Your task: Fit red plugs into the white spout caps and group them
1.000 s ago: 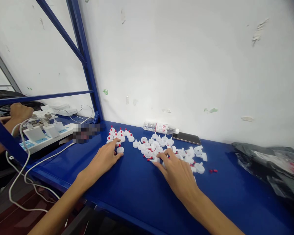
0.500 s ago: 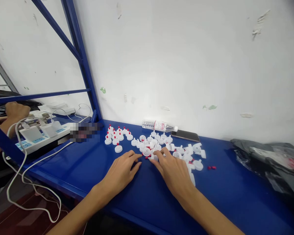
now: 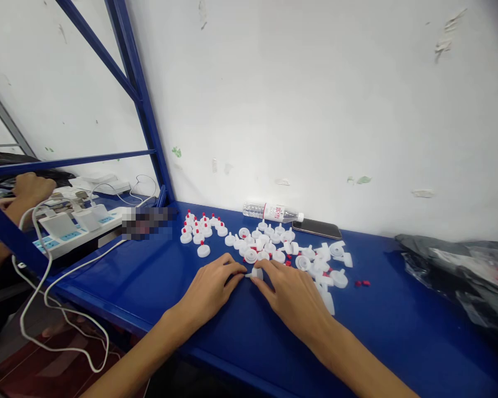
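Note:
My right hand (image 3: 288,282) pinches a white nozzle cap (image 3: 257,273) between thumb and fingers, its thin spout pointing left. The fingertips of my left hand (image 3: 216,279) are closed together at the spout's tip; whatever they grip there is hidden. Just beyond both hands lies a loose pile of white nozzle caps (image 3: 278,256), with small red tip caps (image 3: 288,263) scattered among them. Off to the left, several white nozzle caps with red tips (image 3: 203,250) stand upright in a group.
Against the wall lie a water bottle (image 3: 274,213) and a phone (image 3: 316,228). Two red tip caps (image 3: 366,283) rest right of the pile. A dark plastic bag (image 3: 452,276) covers the right side. At left are a power strip (image 3: 72,235), white cables and another person's hand (image 3: 33,188).
My right hand has taken a white nozzle cap from the pile and drawn it slightly nearer. My left fingers have closed and come to its spout.

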### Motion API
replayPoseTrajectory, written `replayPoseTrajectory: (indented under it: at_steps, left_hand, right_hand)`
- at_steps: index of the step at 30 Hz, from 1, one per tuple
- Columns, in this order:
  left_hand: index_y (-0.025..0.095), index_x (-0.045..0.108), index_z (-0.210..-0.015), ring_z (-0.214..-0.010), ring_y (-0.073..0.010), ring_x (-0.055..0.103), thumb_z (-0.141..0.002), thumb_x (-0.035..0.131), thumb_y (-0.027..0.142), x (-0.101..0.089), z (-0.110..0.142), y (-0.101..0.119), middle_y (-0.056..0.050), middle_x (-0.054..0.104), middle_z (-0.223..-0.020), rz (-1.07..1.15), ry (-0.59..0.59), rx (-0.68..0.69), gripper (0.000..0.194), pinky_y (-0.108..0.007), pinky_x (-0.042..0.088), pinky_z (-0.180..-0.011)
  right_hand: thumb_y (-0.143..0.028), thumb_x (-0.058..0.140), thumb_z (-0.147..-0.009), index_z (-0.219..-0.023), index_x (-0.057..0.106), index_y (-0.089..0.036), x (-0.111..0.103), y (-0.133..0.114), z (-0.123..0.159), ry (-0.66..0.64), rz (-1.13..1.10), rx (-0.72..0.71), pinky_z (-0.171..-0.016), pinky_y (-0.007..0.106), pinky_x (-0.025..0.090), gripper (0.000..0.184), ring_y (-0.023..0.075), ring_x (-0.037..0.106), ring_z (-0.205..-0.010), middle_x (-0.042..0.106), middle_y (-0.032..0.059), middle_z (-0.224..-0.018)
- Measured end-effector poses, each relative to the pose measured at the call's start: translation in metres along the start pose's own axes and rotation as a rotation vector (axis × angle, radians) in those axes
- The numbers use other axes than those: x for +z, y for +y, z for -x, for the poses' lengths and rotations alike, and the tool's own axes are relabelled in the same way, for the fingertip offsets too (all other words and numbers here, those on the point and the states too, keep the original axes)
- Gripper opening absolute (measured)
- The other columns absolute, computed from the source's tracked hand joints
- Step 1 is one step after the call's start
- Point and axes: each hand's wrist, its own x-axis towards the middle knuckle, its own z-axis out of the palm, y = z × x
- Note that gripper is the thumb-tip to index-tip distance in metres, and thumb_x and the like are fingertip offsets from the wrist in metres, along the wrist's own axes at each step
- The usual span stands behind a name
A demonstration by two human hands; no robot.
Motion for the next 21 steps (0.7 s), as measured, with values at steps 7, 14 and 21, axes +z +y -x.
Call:
replayPoseTrajectory:
  at_steps: [7,14,21]
  left_hand:
    - [0.023,0.075,-0.103,-0.082,-0.0189,0.065,-0.097,0.055,0.022,-0.004,-0.001,-0.004,-0.004,0.066,-0.099,0.086,0.044,-0.036,0.022,-0.031,0.050,-0.076]
    - [0.023,0.074,-0.090,-0.092,-0.0208,0.066,-0.095,0.056,0.021,-0.003,-0.001,-0.007,-0.003,0.068,-0.104,0.244,0.147,-0.043,0.019,-0.034,0.049,-0.086]
    - [0.019,0.072,-0.092,-0.050,-0.0105,0.053,-0.095,0.061,0.044,-0.025,-0.001,0.016,0.000,0.070,-0.081,0.534,0.313,-0.157,0.027,-0.024,0.045,-0.047]
  right_hand:
    - [-0.033,0.059,-0.100,-0.116,0.067,-0.026,-0.003,0.000,0.001,0.055,-0.138,0.044,-0.065,0.032,0.047,0.020,0.0247,0.074,-0.081,0.078,0.0025,-0.103]
    - [-0.037,0.056,-0.099,-0.111,0.071,-0.027,-0.008,0.000,-0.003,0.169,-0.427,0.131,-0.072,0.033,0.049,0.022,0.0163,0.067,-0.066,0.075,0.0002,-0.108]
    - [-0.052,0.055,-0.097,-0.106,0.073,-0.024,-0.019,0.001,-0.009,0.094,-0.862,0.299,-0.054,0.027,0.046,0.034,0.0124,0.062,-0.053,0.074,0.0000,-0.087]
